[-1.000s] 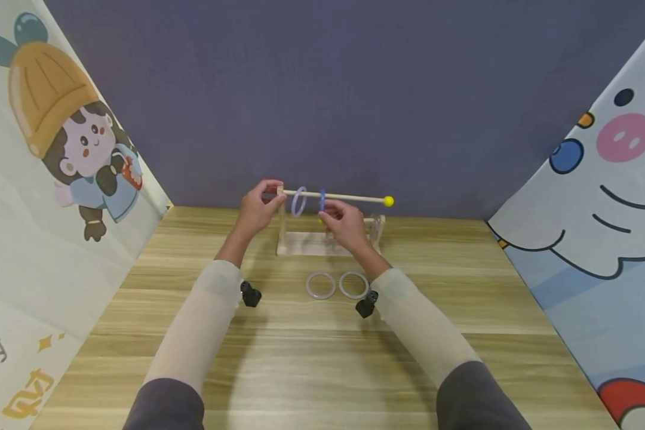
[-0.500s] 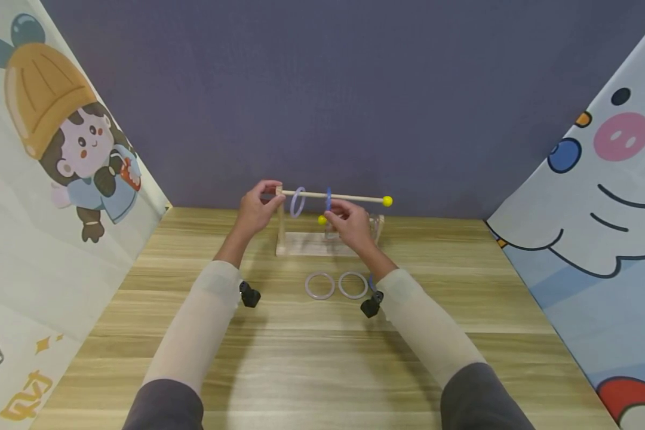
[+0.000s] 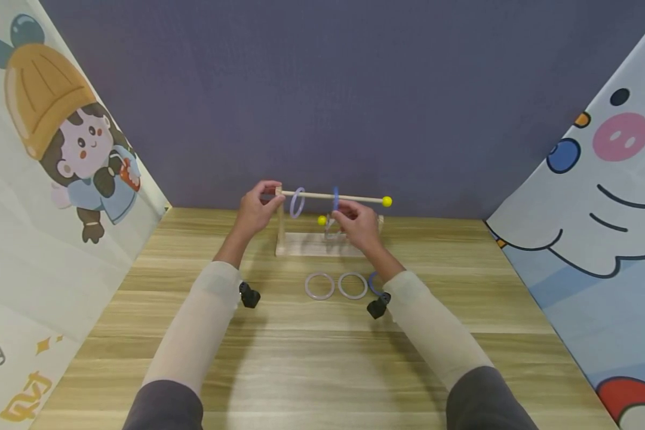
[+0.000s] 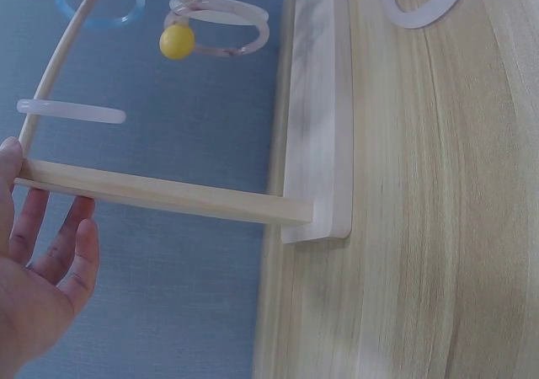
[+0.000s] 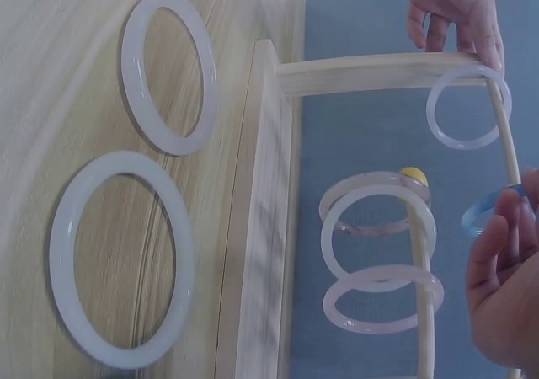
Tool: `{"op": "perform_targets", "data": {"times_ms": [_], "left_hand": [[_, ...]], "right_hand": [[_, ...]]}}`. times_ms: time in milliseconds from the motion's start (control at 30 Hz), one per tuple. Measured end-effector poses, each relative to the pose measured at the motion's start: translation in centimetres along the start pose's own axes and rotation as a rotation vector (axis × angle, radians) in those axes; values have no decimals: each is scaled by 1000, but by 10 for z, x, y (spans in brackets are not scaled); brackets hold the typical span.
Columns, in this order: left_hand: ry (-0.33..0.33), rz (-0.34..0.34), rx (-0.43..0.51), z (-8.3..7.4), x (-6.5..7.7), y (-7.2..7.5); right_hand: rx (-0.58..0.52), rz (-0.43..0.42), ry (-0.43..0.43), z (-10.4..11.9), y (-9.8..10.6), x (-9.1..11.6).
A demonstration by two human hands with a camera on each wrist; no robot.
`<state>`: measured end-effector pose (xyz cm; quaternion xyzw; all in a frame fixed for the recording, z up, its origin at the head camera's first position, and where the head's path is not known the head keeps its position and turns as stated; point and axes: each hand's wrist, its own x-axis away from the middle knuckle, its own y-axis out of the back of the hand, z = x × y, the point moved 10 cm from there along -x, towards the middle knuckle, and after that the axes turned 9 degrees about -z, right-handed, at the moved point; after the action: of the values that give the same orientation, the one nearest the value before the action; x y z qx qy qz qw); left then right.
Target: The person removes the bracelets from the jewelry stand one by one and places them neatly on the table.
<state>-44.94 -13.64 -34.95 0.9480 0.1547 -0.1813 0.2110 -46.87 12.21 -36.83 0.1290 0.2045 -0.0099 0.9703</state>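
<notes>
A wooden stand has two rods, each with a yellow ball on its end. My left hand grips the top of its left post, thumb on one side and fingers on the other. On the upper rod, a lilac ring hangs near that post. My right hand pinches a blue ring around the same rod, about midway along. Three pale rings hang on the lower rod; my right hand partly hides them in the head view.
On the wood-grain table in front of the stand lie a pinkish ring, a whitish ring and a blue ring, the last partly behind my right wrist. A dark panel rises behind, with printed panels either side.
My right hand has moved the blue ring rightward along the upper rod, toward its yellow ball. The blue ring on the table has come into sight. My left hand has stayed on the post.
</notes>
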Motion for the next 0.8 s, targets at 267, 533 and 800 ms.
{"op": "perform_targets", "data": {"times_ms": [267, 533, 800], "left_hand": [[9, -8, -18, 2, 1, 0], [-1, -13, -17, 2, -3, -2], [-1, -16, -17, 3, -5, -4]], "right_hand": [[21, -38, 13, -1, 16, -2], [-16, -39, 21, -5, 27, -8], [-7, -44, 22, -11, 37, -14]]}}
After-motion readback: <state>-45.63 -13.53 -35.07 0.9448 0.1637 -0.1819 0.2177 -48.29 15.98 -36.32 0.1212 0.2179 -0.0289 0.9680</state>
